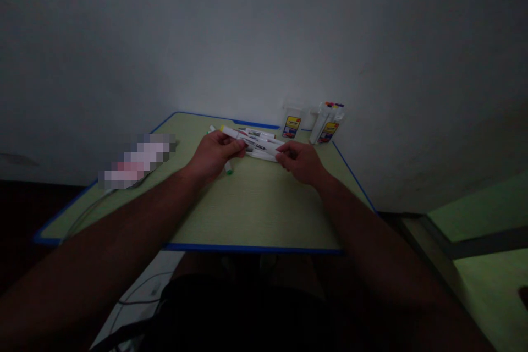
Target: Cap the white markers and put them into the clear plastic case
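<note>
A white marker [258, 144] with a yellow end is held slantwise above the table. My left hand [211, 155] pinches it near the yellow end, fingers closed. At its other end, the fingers of my right hand [302, 161] are closed on the white barrel. Several more white markers [264, 134] lie on the table just behind and under it, partly covered. Beneath my left hand lies a marker with a green end [229, 169], its middle hidden by the fingers.
A clear plastic case [292, 125] with a yellow label stands at the table's back edge. Beside it, a second case [328, 124] holds several markers. A blurred-out object [138, 162] with a cable lies on the left. The pale table [256, 214] has blue edging; a wall rises behind.
</note>
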The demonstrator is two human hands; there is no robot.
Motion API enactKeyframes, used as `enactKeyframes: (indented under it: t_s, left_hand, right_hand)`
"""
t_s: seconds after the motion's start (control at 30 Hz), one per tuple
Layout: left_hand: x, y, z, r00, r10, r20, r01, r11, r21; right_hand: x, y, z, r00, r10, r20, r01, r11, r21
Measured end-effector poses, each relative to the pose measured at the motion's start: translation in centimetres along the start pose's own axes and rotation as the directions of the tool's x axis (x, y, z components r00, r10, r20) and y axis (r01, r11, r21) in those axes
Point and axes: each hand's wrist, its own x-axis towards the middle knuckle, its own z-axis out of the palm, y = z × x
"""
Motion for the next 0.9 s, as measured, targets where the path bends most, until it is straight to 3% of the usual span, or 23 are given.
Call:
enactKeyframes:
  t_s: [0.43,0.73,0.9]
  left_hand:
    - [0.07,0.29,-0.14,1.000,-0.015,-0.001,0.015,1.000,-0.025]
    - [-0.16,0.77,-0.02,0.989,-0.140,0.044,0.142,0.988,-0.058]
    - [-0.30,0.91,-0.17,0.973,-0.193,0.128,0.193,0.981,0.013]
  right_hand:
    - [-0.16,-0.70,-0.18,0.999,-0.040,0.033,0.042,0.997,-0.071]
    - [-0.12,-0.75,-0.24,0.998,-0.055,0.014,0.056,0.992,-0.112]
    - [-0.02,-0.76,-0.18,0.999,-0.052,-0.007,0.051,0.994,-0.098]
